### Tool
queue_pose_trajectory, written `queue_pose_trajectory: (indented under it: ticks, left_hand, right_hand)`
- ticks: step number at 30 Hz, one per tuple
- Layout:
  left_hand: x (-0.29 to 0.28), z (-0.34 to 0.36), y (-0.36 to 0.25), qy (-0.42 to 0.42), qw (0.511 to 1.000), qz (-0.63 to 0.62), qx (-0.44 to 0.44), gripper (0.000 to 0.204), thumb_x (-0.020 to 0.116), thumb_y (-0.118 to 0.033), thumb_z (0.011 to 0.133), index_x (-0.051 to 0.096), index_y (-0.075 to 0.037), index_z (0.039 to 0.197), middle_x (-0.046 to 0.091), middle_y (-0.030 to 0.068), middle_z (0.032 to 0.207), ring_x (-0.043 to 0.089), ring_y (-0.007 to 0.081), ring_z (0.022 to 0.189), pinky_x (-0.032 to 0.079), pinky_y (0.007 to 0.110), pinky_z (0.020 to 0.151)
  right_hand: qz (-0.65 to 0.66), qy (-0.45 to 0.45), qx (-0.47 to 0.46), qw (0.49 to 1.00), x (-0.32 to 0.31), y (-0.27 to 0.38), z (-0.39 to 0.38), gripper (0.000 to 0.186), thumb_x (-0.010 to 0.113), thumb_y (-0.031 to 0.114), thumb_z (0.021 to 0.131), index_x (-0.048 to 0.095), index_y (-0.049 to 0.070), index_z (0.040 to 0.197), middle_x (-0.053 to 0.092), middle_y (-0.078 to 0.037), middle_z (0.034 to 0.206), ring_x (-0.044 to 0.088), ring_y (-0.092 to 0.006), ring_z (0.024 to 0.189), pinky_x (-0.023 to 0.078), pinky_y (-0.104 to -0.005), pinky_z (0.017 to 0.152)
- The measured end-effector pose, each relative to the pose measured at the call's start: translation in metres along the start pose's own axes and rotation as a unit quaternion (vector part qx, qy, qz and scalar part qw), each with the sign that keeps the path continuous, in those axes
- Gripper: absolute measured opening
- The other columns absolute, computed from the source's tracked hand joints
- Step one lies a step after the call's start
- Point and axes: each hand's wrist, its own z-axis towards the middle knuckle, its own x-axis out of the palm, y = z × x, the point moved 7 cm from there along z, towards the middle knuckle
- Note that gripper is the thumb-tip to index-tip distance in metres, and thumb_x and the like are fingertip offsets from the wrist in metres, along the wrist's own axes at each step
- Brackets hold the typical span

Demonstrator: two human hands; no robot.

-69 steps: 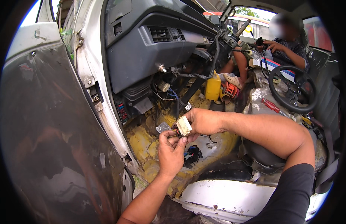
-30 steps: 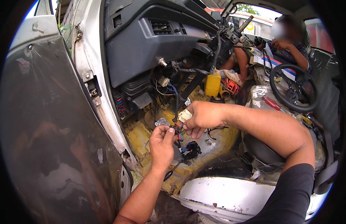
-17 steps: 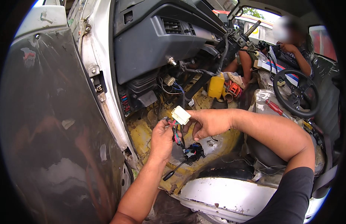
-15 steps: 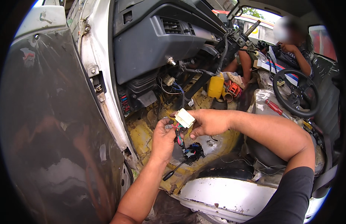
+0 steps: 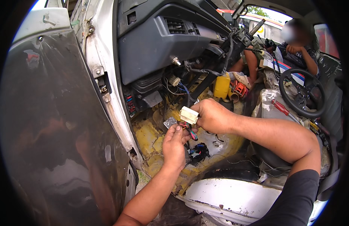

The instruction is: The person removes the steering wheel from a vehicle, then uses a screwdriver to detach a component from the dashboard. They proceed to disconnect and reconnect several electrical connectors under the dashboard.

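In front of the stripped footwell, my right hand [image 5: 215,116] grips a cream plastic wire connector [image 5: 189,115] by its right side, with the fingers curled behind it. Red, green and black wires [image 5: 192,134] come out of the connector's underside. My left hand [image 5: 174,145] pinches these wires just below it, thumb against fingertips. A small grey, shiny piece [image 5: 169,122] shows beside the left fingertips; what it is I cannot tell. Lower down, a black switch unit [image 5: 199,151] with coloured wires hangs or lies over the yellow floor.
A dashboard [image 5: 163,45] with dangling wiring stands ahead, the open door [image 5: 61,132] on the left. On the seat lie a loose steering wheel [image 5: 301,92] and a red-handled screwdriver [image 5: 280,107]. A yellow jug [image 5: 222,86] stands on the far floor. Another person [image 5: 300,56] sits beyond.
The connector has tilted and come slightly right in my right hand. My left hand has shifted right and down a little along the wires. The view has moved slightly.
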Motion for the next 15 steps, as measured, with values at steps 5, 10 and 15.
queue_pose_trajectory:
  ticks: [5, 10, 15]
  left_hand:
    - [0.001, 0.000, -0.009, 0.019, 0.984, 0.141, 0.107, 0.028, 0.065, -0.011, 0.109, 0.059, 0.004, 0.132, 0.073, 0.0101, 0.112, 0.070, 0.0155, 0.101, 0.056, 0.032, 0.092]
    - [-0.019, 0.012, -0.014, -0.056, 0.972, 0.166, 0.157, 0.022, 0.070, -0.001, 0.104, 0.063, 0.005, 0.124, 0.075, 0.0085, 0.103, 0.069, 0.0118, 0.087, 0.057, 0.026, 0.081]
    - [-0.023, 0.021, -0.013, -0.074, 0.909, 0.362, 0.192, 0.016, 0.075, -0.002, 0.100, 0.068, 0.003, 0.114, 0.077, 0.0086, 0.096, 0.071, 0.0110, 0.083, 0.058, 0.027, 0.076]
  right_hand:
    - [-0.032, -0.005, 0.063, 0.998, -0.003, -0.011, -0.002, 0.021, 0.067, 0.000, 0.089, 0.078, -0.004, 0.106, 0.077, -0.027, 0.098, 0.077, -0.0405, 0.096, 0.060, -0.0459, 0.088]
    - [0.205, 0.139, 0.170, 0.954, 0.023, -0.016, -0.009, 0.022, 0.081, 0.015, 0.092, 0.079, -0.004, 0.103, 0.075, -0.015, 0.081, 0.074, -0.0191, 0.070, 0.062, -0.0358, 0.069]
    - [-0.099, 0.121, 0.085, 0.984, 0.007, 0.003, -0.012, 0.020, 0.078, 0.014, 0.089, 0.076, -0.007, 0.089, 0.076, -0.020, 0.078, 0.079, -0.0311, 0.076, 0.065, -0.0389, 0.072]
